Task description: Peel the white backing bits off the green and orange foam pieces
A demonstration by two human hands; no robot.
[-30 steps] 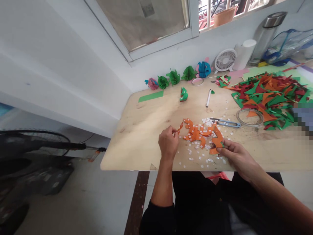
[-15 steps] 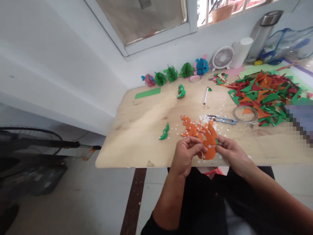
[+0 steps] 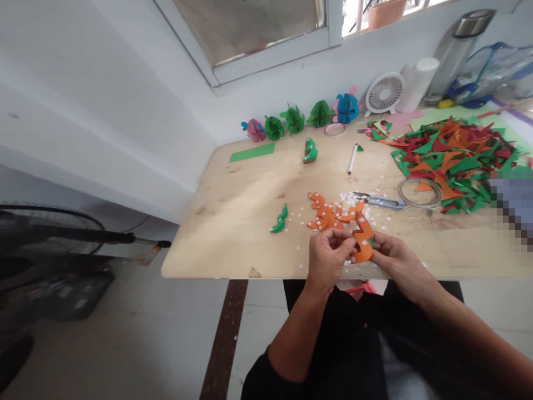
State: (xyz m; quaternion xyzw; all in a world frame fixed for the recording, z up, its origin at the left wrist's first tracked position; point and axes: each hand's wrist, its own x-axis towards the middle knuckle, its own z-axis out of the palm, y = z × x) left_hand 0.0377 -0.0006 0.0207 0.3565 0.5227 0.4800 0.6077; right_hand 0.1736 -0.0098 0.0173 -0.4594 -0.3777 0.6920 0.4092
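Near the table's front edge, an orange paper cutout (image 3: 361, 250) with wavy edges and small white squares on it is between my hands. My left hand (image 3: 327, 258) pinches its left side with thumb and forefinger. Gripping the right side, my right hand (image 3: 393, 255) has a bit of green paper showing by its fingertips. Just beyond lie more orange cutouts (image 3: 327, 215) dotted with white squares, some loose squares (image 3: 347, 198) scattered around them. Blue-handled thread snips (image 3: 383, 201) rest to the right. To the left is a wavy green cutout (image 3: 280, 219).
A clear tape ring (image 3: 418, 193) lies beside a large heap of paper scraps (image 3: 458, 155). Farther back are a white pen (image 3: 352, 159), a stacked green cutout (image 3: 310, 151), a green strip (image 3: 252, 153), folded paper figures (image 3: 295, 119) and a small fan (image 3: 385, 93).
My left hand has shifted slightly right, closer to my right hand. The orange cutout between them has turned and now looks narrower and more upright.
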